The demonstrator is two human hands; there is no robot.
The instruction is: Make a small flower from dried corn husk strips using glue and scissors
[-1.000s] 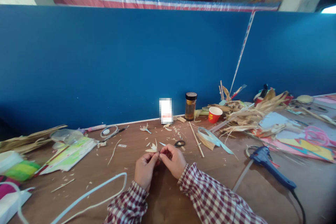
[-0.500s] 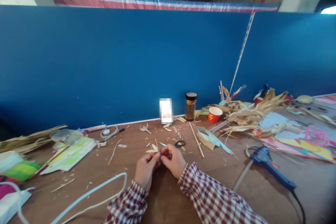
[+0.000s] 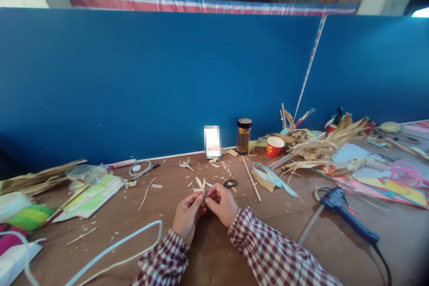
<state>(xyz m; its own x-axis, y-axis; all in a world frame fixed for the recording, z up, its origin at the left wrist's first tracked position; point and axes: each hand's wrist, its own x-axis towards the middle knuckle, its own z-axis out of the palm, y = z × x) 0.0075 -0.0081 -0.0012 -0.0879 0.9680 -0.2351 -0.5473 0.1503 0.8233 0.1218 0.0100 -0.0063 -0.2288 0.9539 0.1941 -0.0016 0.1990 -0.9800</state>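
My left hand (image 3: pixel 188 218) and my right hand (image 3: pixel 222 206) meet fingertip to fingertip over the table. Between them is the base of a small corn husk flower (image 3: pixel 200 184), whose pale, narrow petals spread up and away from me. Both hands are closed in a pinch; the flower's lower end is hidden by the fingers. Just behind my right hand lies a pair of scissors (image 3: pixel 229 183) with a dark handle, partly covered by that hand. Another small pale husk flower (image 3: pixel 186 165) rests farther back on the table.
A dark-lidded jar (image 3: pixel 244 136) and a red paper cup (image 3: pixel 275 147) stand near the blue partition (image 3: pixel 161 80). Dried corn husks (image 3: pixel 311 143) pile up at right, behind a blue glue gun (image 3: pixel 350 214). A thin stick (image 3: pixel 251 178), ribbon (image 3: pixel 276 178) and pale cable (image 3: pixel 117 241) lie around.
The husk flower has turned between my fingers; its petals now point more upward and fan apart. My hands have stayed in nearly the same place.
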